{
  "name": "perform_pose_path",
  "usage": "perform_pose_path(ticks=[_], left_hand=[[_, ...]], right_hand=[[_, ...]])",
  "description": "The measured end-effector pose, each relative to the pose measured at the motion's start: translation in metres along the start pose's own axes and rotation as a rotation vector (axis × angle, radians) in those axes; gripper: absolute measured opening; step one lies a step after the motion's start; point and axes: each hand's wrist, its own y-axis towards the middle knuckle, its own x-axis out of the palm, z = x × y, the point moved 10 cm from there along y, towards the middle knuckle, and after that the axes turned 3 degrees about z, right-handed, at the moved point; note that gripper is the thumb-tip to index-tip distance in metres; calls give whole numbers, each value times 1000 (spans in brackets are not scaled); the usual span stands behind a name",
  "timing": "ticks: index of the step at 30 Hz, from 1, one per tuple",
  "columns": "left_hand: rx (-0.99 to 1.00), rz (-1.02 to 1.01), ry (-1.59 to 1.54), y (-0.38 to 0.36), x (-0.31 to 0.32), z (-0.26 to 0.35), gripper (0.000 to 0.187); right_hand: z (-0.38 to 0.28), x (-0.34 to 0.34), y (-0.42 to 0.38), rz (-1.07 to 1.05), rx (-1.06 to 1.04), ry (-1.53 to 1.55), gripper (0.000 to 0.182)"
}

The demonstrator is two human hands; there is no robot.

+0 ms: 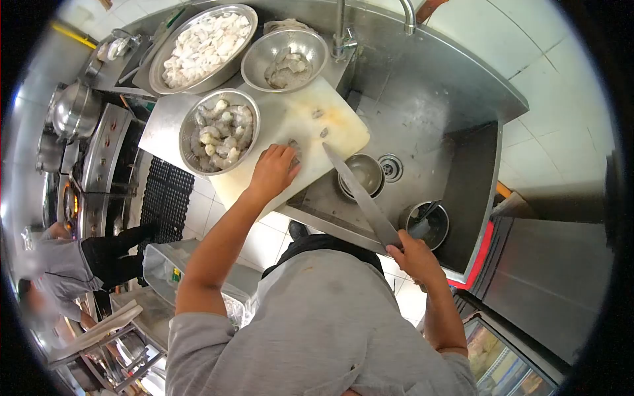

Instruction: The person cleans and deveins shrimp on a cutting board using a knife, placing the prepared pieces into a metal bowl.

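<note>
The right hand (415, 256) is closest to the person. It is closed tight around the handle of a long knife (360, 195). The blade points up and away, and its tip sits over the edge of the white cutting board (290, 132). Just past the blade, down in the steel sink (449, 125), stand a small metal bowl (363, 173) and a metal cup (426, 223) with something dark in it.

The left hand (272, 170) lies on the board with fingers bent down, pressing on a grey shrimp (294, 148). Most of the shrimp is hidden under the fingers. The knife tip is near those fingers, so a slip on the wet board could cut them. The board also hangs a little over the sink, so a hard push could tip it.

Beside the left hand sits a bowl of raw shrimp (220, 131). Farther back are another bowl of shrimp (285, 59) and a big tray of white peeled pieces (203, 45). The tap (408, 16) is behind them. Another person (59, 270) stands far off on the left
</note>
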Motion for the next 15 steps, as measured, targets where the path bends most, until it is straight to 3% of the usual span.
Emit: perform_pose_path(ticks=[4,15], left_hand=[[37,51,-36,4,6,-2,31],[36,-15,-138,9,10,-8,43]], right_hand=[[-19,-15,12,115,-167,-173,37],[-66,-57,33,200,-329,-542,26]])
